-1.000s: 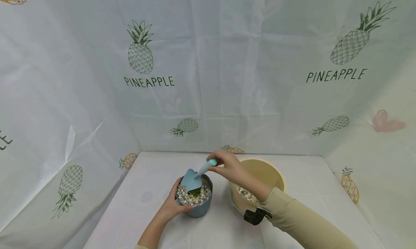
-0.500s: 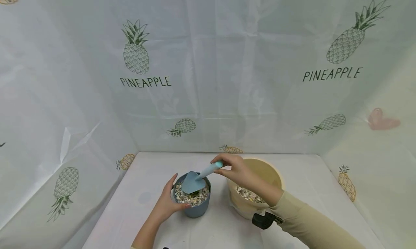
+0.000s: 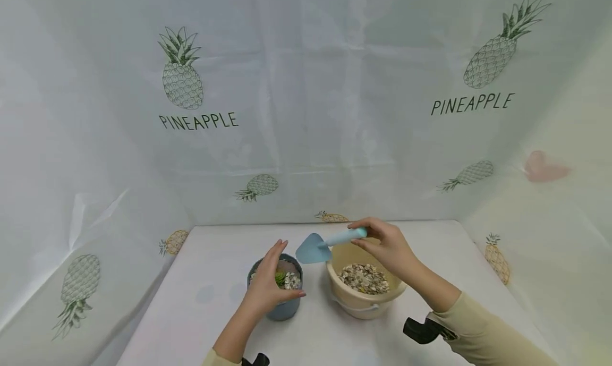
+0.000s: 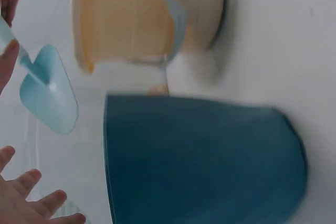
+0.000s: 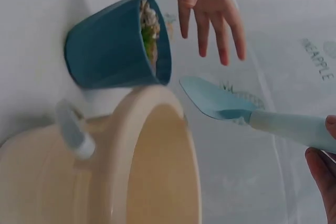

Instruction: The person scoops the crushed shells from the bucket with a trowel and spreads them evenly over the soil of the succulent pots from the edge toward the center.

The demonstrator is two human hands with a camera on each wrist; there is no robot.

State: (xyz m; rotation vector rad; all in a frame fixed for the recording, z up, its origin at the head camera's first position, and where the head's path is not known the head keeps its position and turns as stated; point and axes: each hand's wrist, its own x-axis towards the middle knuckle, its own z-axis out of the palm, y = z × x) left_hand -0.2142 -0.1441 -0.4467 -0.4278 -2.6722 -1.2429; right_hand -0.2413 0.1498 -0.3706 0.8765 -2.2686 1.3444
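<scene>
My right hand (image 3: 389,249) pinches the handle of a light blue toy trowel (image 3: 313,250), held above the gap between pot and bucket. Its blade (image 5: 215,98) carries no stones that I can see. Over the dark blue flowerpot (image 3: 283,312) hovers my left hand (image 3: 264,287), with spread fingers (image 5: 218,22) apart from the rim in the right wrist view. A small green succulent (image 3: 280,278) and pale pebbles (image 3: 291,281) show inside the pot, partly hidden by that hand. To the right stands a cream bucket (image 3: 351,299) holding mixed gravel (image 3: 364,279).
The bucket's pale handle (image 3: 356,307) hangs down against its front. A white cloth (image 3: 330,345) covers the table. Behind and at the sides hang white sheets (image 3: 306,116) printed with pineapples.
My right hand has lifted the trowel out of the pot and moved right toward the bucket. The left hand has let go of the pot's side and risen above it.
</scene>
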